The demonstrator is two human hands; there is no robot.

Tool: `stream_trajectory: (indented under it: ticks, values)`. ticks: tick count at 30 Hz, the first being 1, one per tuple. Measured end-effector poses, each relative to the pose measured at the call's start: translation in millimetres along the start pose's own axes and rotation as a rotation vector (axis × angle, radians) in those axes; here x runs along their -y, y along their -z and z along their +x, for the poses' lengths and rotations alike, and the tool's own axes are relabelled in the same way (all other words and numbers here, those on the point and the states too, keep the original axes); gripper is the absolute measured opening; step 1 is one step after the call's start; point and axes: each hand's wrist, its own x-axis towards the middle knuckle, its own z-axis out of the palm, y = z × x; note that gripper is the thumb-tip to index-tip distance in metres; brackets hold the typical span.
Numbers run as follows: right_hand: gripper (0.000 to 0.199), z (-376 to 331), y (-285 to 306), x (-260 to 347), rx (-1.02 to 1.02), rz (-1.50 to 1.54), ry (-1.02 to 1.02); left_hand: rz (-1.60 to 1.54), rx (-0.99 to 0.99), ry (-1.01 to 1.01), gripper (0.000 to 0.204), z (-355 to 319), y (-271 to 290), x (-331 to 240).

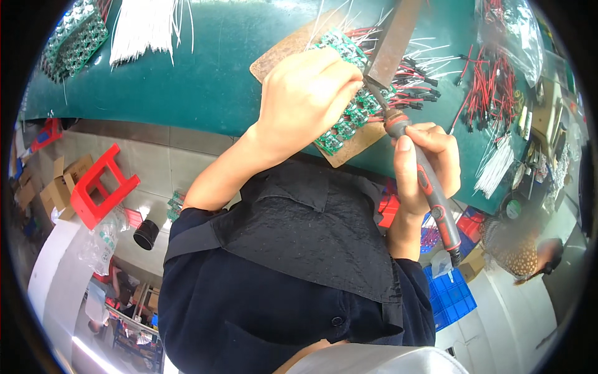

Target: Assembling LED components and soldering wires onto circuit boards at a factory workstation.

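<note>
My right hand (430,162) grips a grey and red soldering iron (441,215) like a pen. The iron's tip points up and left, close to the lower end of a brown metal bar (395,40). My left hand (305,93) is closed in a pinch over a green circuit board panel (344,132); what its fingertips hold is hidden. Under the panel lies a brown backing board (274,59). Red, black and white wires with black connectors (414,93) extend from the panel's right side.
On the green table (205,87), white wires (146,28) and stacked circuit boards (78,40) lie at the far left. Red wires (489,90) and a clear bag (514,31) are at right. A red stool (103,187) and blue crate (450,296) stand below; another person (517,249) is at right.
</note>
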Motion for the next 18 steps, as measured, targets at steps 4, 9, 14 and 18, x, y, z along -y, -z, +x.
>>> stream_trajectory:
  ticks: [4,9,14,18]
  values:
    - [0.015,-13,-1,-3,-0.076,0.033,0.069,-0.041,-0.036,0.169,0.01,-4,11,-9]
    - [0.013,-22,-9,-1,-0.087,0.152,0.031,-0.011,0.026,0.03,0.012,-14,16,-7]
    - [0.014,-20,-7,-1,-0.041,0.119,0.012,0.042,0.019,-0.036,0.01,-13,9,-1]
    - [0.012,-16,-5,4,0.07,-0.016,0.072,0.081,0.008,-0.077,0.009,-13,6,-2]
